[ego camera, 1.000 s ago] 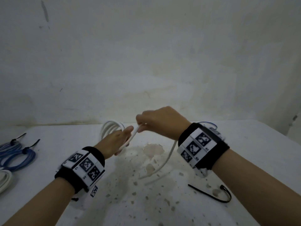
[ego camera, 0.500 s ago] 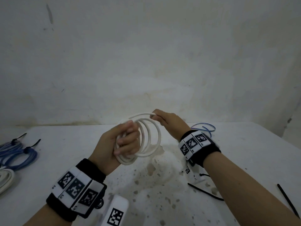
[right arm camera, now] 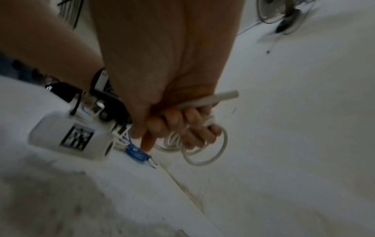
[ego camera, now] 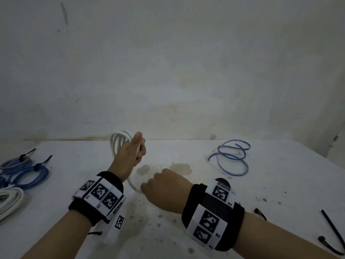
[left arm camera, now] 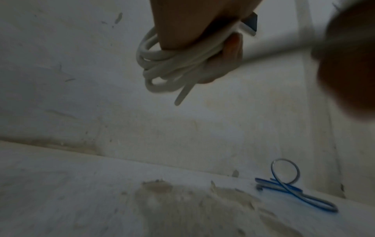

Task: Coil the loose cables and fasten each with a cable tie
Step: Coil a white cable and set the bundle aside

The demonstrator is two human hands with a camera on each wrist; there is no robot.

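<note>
My left hand [ego camera: 134, 150] is raised over the middle of the table and grips a white cable coil [ego camera: 119, 140] of several loops. In the left wrist view the fingers wrap round the bundled coil [left arm camera: 172, 64], and a short cable end [left arm camera: 182, 96] sticks out below. A loose strand [ego camera: 132, 183] runs down from the coil to my right hand [ego camera: 164, 187], which is lower and nearer me. The right hand's fingers [right arm camera: 182, 128] curl round the white cable, with a stub end [right arm camera: 223, 96] showing beside them. Black cable ties [ego camera: 332, 232] lie at the right.
A loose blue cable [ego camera: 231, 157] lies in loops at the back right. Tied blue coils [ego camera: 28, 171] and a white coil [ego camera: 9, 200] sit at the left edge. Another black tie [ego camera: 260, 214] lies beside my right wristband. The white table [ego camera: 280, 184] meets a wall at the back.
My right hand has dropped from the top of the coil down toward me, still holding the strand. My left hand has turned and moved back, so the coil shows edge-on.
</note>
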